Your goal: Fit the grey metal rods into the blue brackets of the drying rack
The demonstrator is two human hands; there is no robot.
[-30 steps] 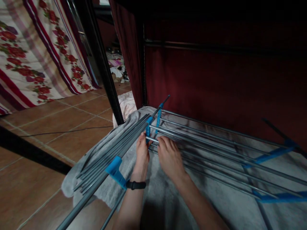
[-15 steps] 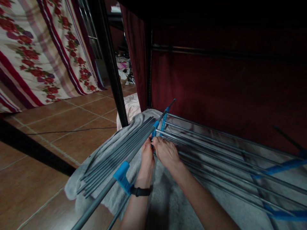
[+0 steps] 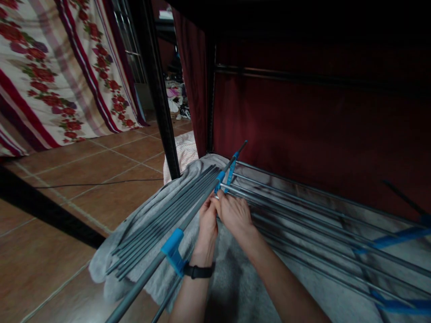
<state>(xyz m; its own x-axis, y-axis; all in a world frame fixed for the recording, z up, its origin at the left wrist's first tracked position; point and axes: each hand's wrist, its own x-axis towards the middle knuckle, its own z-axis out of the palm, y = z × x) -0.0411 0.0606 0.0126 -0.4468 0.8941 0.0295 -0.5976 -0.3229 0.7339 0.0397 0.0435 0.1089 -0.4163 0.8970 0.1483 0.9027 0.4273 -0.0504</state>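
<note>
A folding drying rack (image 3: pixel 303 211) of grey metal rods and blue plastic joints lies on a grey blanket (image 3: pixel 232 287). My left hand (image 3: pixel 208 222), a black band on its wrist, is closed around the end of a rod by the blue connector (image 3: pixel 219 179). Right beside it, my right hand (image 3: pixel 234 214) pinches the same rod end at the joint, its fingers curled. A bundle of loose grey rods (image 3: pixel 168 215) lies to the left along the long side bar with a blue clip (image 3: pixel 172 248).
Dark red fabric wall (image 3: pixel 303 121) stands behind the rack. A black post (image 3: pixel 158 89) rises at the left. Brown tiled floor (image 3: pixel 67 188) with a thin black cable lies left, a flowered curtain (image 3: pixel 50 76) beyond, and a striped cloth (image 3: pixel 183 150) by the post.
Both hands have moved up the rack toward the blue connector and drawn together, from resting on the rods to pinching one rod end.
</note>
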